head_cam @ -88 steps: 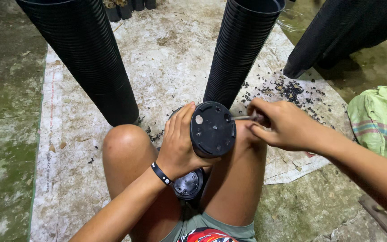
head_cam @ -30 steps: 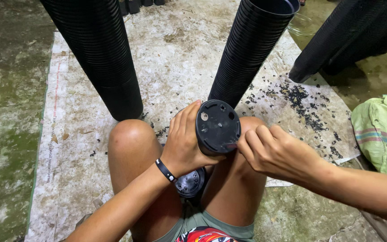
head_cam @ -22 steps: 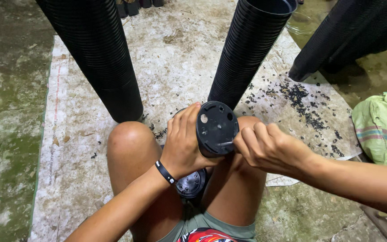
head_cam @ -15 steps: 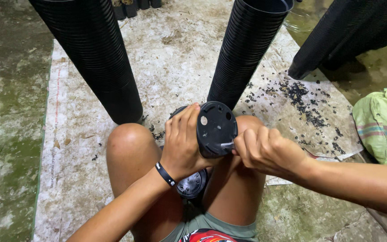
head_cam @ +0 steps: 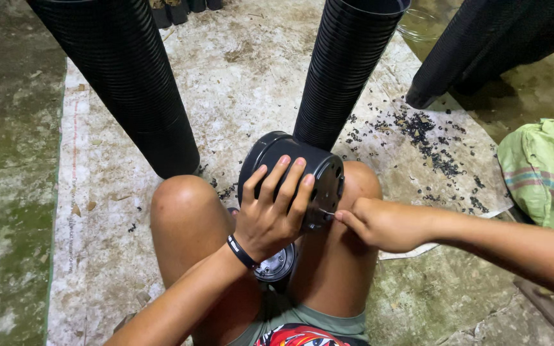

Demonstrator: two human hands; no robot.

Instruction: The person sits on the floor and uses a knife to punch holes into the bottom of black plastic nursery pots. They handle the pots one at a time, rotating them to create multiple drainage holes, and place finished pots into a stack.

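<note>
Black plastic pot (head_cam: 290,170) lies sideways over the knees, left hand (head_cam: 270,214) wrapped round its wall; inside hidden. Right hand (head_cam: 379,224) pinches thin metal tool (head_cam: 326,214) at its base. Nested pot stacks (head_cam: 347,64) behind.

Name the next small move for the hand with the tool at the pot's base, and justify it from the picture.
Probably push the thin metal tool through the base of the black pot. The right hand has its tip at the base's lower edge, and the left hand grips the pot's side, steadying it.
</note>
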